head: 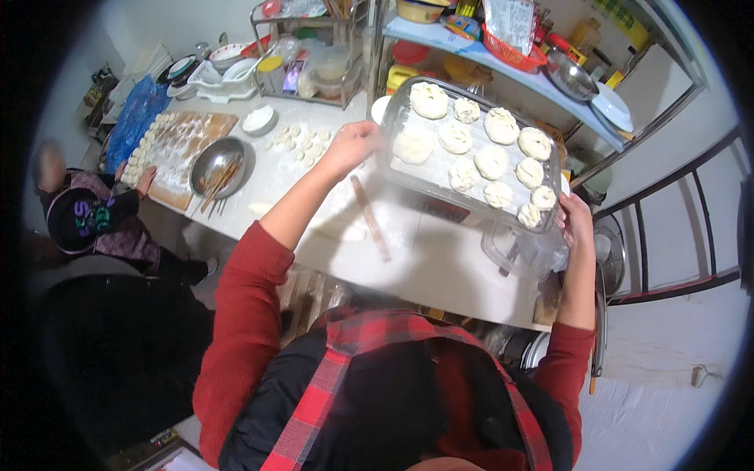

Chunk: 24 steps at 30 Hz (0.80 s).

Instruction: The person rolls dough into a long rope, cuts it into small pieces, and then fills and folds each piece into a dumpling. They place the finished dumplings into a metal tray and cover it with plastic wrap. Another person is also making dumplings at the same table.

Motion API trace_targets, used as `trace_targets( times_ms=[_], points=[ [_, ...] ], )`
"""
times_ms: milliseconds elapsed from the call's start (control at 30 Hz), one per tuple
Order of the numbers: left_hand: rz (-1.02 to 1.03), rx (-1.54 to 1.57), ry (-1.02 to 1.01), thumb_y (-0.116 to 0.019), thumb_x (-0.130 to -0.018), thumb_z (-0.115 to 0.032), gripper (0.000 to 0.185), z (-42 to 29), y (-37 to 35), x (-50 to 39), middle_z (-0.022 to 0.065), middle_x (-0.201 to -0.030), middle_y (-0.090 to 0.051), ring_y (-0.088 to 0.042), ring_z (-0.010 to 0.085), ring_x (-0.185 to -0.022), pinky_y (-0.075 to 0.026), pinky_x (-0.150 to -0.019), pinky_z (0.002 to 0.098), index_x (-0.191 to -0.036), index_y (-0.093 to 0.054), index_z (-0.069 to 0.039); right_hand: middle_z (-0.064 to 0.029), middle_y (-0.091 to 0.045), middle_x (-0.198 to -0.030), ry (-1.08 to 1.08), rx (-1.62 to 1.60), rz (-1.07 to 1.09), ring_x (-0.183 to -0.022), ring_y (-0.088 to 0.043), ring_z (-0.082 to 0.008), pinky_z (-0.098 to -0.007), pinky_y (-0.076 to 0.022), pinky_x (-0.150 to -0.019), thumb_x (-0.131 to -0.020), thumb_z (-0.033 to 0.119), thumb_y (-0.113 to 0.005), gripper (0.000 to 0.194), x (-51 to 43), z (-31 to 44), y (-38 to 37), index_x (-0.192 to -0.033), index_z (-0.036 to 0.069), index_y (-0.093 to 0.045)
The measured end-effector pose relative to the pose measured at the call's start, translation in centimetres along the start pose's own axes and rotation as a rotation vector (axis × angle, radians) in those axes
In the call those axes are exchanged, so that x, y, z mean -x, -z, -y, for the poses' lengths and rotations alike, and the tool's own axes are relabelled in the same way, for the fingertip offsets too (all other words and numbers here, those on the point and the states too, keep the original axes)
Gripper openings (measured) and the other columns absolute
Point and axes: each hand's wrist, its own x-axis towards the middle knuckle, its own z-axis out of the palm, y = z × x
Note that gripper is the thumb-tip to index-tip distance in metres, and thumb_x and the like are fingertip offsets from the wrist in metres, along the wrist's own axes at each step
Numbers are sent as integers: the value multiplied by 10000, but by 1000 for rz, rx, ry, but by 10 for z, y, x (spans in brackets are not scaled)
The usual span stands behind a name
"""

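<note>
A rectangular tray (471,207) with clear plastic walls and a white mesh liner (433,138) is held up over the worktable (436,259), tilted in view. On the liner sit several pale dough buns (491,162), many with pleated or twisted tops, and one flatter round (413,146) at the left. My left hand (353,148), slightly blurred, grips the tray's left side. At the right end my right hand (574,218) has its fingers around the edge. Below, a wooden rolling pin (371,221) lies on the floured tabletop.
Small dough pieces (300,141) and a bowl of flour (258,119) lie left. A steel bowl (219,168) holds filling and chopsticks. Another person (106,218) reaches toward a dumpling-lined wooden board (177,153). A loaded shelf (459,44) overhangs the back; clear plastic containers (518,250) stand below the tray.
</note>
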Motion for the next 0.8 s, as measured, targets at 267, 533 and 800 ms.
trace_targets(
  times_ms=[267,533,800],
  points=[
    [46,-130,-90,-650,-772,-187,178,33,8,-117,48,-775,-626,-570,141,-726,-467,-664,313,-801,-612,-17,44,-423,-558,-132,334,-60,-426,-356,-68,-244,-269,-370,-889,175,-622,193,-129,-4,-3,-741,124,-510],
    [44,-393,-147,-629,-772,-288,299,67,8,-139,122,-743,-582,-554,222,-738,-443,-696,356,-742,-552,0,53,-406,-533,-170,465,-32,-391,-318,-78,-268,-241,-362,-883,219,-633,243,-173,-24,5,-700,138,-495],
    [17,-456,-52,-597,-843,-276,267,66,7,-124,57,-758,-566,-521,171,-743,-419,-693,320,-797,-556,-16,35,-437,-582,2,568,-65,-438,-369,-89,-260,-294,-391,-926,290,-567,252,-165,-33,-8,-752,126,-487]
  ],
)
